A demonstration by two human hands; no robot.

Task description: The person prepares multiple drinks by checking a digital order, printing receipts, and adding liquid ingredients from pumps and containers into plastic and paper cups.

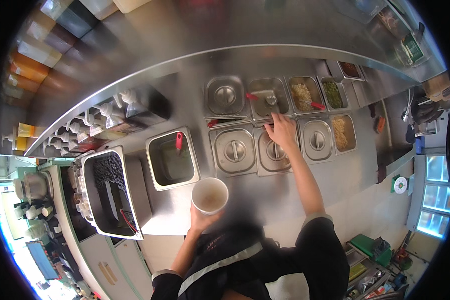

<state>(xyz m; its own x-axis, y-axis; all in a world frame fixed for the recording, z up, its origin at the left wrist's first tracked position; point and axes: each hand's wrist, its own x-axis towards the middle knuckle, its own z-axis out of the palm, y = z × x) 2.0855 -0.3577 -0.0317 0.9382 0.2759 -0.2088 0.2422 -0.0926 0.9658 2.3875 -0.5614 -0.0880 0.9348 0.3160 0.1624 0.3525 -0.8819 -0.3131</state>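
Note:
A white cup [210, 195], seen from above with something pale and unclear at its bottom, is held by my left hand [203, 221] near the counter's front edge. My right hand [282, 129] reaches over the front of a steel pan [269, 107], its fingers spread and no object seen in them. In that pan lies a red-handled scoop [271, 99] in what looks like clear liquid. Just below my right hand is a lidded steel pan [273, 163], partly hidden by the hand and wrist. To its left sits another lidded pan [234, 150].
Open pans hold pale cubes [302, 93], green pieces [332, 93] and pale pieces [339, 131]. Leftward stand a steel pan with a red-handled tool [179, 144], a deep container of dark pieces [108, 168] and pump bottles [105, 110]. A steel shelf edge [225, 48] crosses behind them.

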